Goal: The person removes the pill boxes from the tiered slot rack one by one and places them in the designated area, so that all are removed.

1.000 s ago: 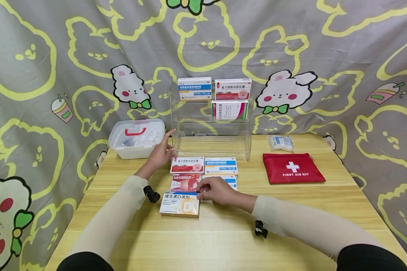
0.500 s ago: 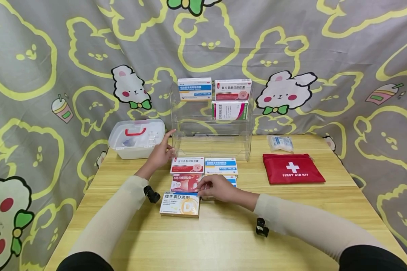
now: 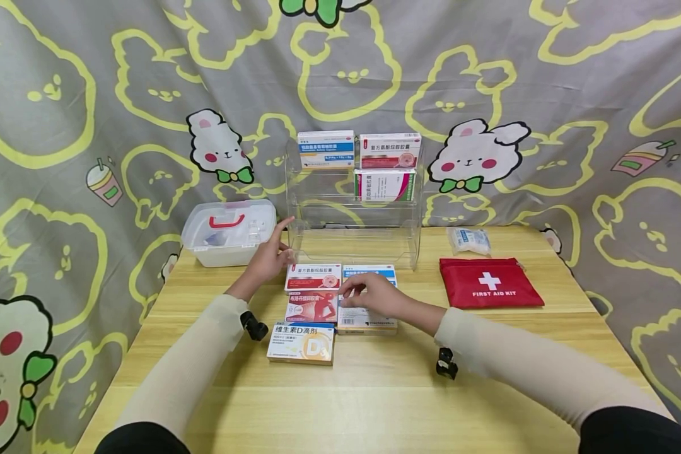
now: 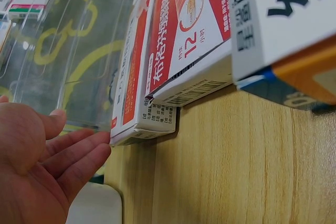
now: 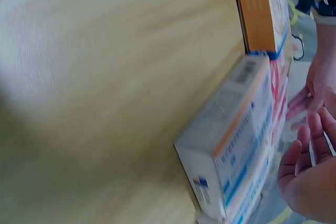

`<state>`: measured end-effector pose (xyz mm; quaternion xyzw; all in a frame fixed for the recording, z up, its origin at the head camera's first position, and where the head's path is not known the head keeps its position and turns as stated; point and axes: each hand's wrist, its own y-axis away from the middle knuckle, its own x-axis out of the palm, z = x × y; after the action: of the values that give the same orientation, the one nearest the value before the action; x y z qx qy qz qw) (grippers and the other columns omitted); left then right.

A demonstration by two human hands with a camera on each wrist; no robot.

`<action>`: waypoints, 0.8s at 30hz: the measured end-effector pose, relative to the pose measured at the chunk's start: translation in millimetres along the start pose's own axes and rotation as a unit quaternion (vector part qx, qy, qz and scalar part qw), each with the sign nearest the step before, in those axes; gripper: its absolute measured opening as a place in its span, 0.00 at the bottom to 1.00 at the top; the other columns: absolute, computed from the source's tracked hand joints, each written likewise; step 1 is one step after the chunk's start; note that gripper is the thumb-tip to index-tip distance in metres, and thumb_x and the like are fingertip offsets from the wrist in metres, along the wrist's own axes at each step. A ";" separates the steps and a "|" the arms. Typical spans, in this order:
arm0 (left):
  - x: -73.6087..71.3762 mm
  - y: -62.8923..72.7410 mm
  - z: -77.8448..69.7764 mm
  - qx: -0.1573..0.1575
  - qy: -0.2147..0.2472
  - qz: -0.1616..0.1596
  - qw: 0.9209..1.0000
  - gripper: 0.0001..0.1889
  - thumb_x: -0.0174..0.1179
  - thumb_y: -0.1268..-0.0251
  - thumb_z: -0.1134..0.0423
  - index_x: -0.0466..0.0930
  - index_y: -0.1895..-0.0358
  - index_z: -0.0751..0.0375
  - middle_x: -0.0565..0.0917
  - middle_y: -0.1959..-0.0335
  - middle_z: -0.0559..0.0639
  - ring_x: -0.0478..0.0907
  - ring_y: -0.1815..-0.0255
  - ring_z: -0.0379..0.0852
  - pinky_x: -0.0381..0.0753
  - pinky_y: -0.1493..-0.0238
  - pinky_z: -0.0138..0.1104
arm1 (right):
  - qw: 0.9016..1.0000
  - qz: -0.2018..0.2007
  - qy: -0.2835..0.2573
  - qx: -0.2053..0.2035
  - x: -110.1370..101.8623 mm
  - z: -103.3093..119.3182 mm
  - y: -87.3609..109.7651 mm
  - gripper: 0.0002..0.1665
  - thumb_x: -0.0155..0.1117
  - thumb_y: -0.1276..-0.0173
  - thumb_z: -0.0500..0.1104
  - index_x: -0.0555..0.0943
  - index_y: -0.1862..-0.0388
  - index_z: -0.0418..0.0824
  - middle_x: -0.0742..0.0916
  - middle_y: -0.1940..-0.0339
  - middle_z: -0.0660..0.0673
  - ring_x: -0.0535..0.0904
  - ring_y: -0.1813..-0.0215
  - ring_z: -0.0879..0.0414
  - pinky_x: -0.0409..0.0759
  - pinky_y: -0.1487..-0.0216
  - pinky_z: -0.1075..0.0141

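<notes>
In the head view my left hand (image 3: 268,255), fingers extended, touches the lower left side of a clear acrylic rack (image 3: 354,257). My right hand (image 3: 374,295) hovers over two blue-and-white medicine boxes (image 3: 369,323), its fingers loosely bent and nothing between them. Left of these lie a red-and-white medicine box (image 3: 313,277), a red capsule box (image 3: 312,306) and, nearest me, a white vitamin D drops box (image 3: 292,347). On the rack's upper tiers stand a blue-and-white box (image 3: 326,151), a red-and-white box (image 3: 389,151) and a pink-and-green box (image 3: 384,185).
A translucent plastic case (image 3: 227,252) with a red handle sits left of the rack. To the right lie a red first aid pouch (image 3: 490,290) and a small clear packet (image 3: 470,240). A patterned curtain (image 3: 352,63) hangs behind the wooden table (image 3: 374,397).
My right hand has lifted and shifted away from near the vitamin D box, up and rightward over the blue-and-white boxes, uncovering the lower one. The left hand stays at the rack.
</notes>
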<state>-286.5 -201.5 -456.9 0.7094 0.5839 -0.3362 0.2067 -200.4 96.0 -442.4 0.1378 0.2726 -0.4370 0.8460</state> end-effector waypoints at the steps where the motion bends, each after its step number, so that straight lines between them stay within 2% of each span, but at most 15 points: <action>1: -0.1 0.1 -0.3 0.000 0.000 0.000 1.000 0.46 0.56 0.22 0.72 0.42 0.17 0.27 0.85 0.52 0.68 0.88 0.59 0.60 0.90 0.59 0.47 | 1.000 -0.003 0.002 -0.002 -3.8 -0.5 -1.2 0.12 0.73 0.31 0.41 0.89 0.51 0.39 0.88 0.59 0.51 0.80 0.58 0.56 0.78 0.58 0.65; 8: 0.3 -0.3 -0.6 -0.003 -0.004 0.000 1.000 0.46 0.56 0.22 0.72 0.42 0.17 0.28 0.85 0.52 0.68 0.88 0.59 0.59 0.90 0.59 0.47 | 0.999 -0.039 0.017 0.004 -33.6 -1.7 -10.0 0.14 0.75 0.32 0.41 0.88 0.49 0.38 0.88 0.60 0.51 0.81 0.56 0.55 0.80 0.54 0.63; 15: 1.0 -1.0 1.1 -0.001 -0.001 0.000 1.000 0.45 0.56 0.22 0.71 0.42 0.17 0.29 0.85 0.53 0.66 0.88 0.59 0.59 0.90 0.59 0.46 | 0.997 -0.074 0.034 0.016 -73.7 1.7 -20.3 0.17 0.73 0.29 0.45 0.87 0.44 0.40 0.89 0.48 0.44 0.82 0.49 0.50 0.82 0.49 0.58; 24: 0.5 -0.4 0.2 -0.001 -0.001 0.001 1.000 0.45 0.56 0.22 0.71 0.42 0.17 0.30 0.85 0.53 0.66 0.87 0.59 0.59 0.90 0.59 0.46 | 0.991 -0.129 0.019 0.039 -125.5 13.2 -31.9 0.22 0.72 0.28 0.44 0.83 0.39 0.38 0.86 0.43 0.41 0.80 0.44 0.45 0.83 0.50 0.58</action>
<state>-287.0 -201.3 -457.3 0.7098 0.5829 -0.3362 0.2082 -280.8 154.7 -358.5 0.1425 0.2872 -0.5496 0.7715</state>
